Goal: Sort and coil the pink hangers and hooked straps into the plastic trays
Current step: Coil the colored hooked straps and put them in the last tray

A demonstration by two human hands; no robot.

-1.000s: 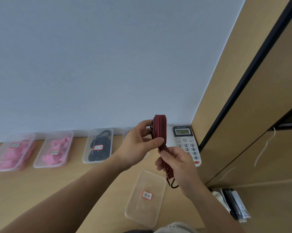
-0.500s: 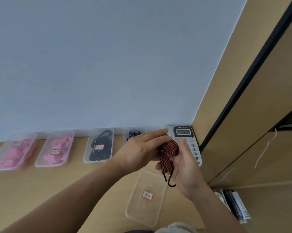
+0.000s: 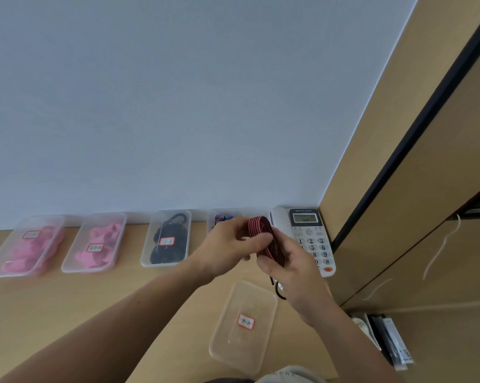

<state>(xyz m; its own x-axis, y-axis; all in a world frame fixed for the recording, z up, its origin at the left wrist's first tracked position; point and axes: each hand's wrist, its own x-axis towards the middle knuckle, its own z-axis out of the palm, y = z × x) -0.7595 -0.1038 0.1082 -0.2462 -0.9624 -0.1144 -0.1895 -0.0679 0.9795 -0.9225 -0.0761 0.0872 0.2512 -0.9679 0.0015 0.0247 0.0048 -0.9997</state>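
A red-and-black striped hooked strap (image 3: 262, 234) is folded into a loop above the desk. My left hand (image 3: 227, 247) pinches its upper part and my right hand (image 3: 291, 264) grips the lower part. The strap's black metal hook (image 3: 279, 291) hangs below my right palm. Under the hands lies a clear tray (image 3: 244, 327) with a red-edged label and nothing else in it. Along the wall stand two trays of pink hangers (image 3: 26, 247) (image 3: 95, 244), a tray of black straps (image 3: 167, 239), and a tray with blue and purple straps (image 3: 223, 218), partly hidden by my left hand.
A white desk phone (image 3: 313, 236) sits at the back right corner of the wooden desk (image 3: 67, 313). A wooden cabinet wall (image 3: 413, 217) closes off the right side. Papers and a dark item (image 3: 388, 341) lie low at the right.
The long folded strap has been folded shorter into a compact loop. Both hands have closed round it and the hook has drawn up closer under my right palm.
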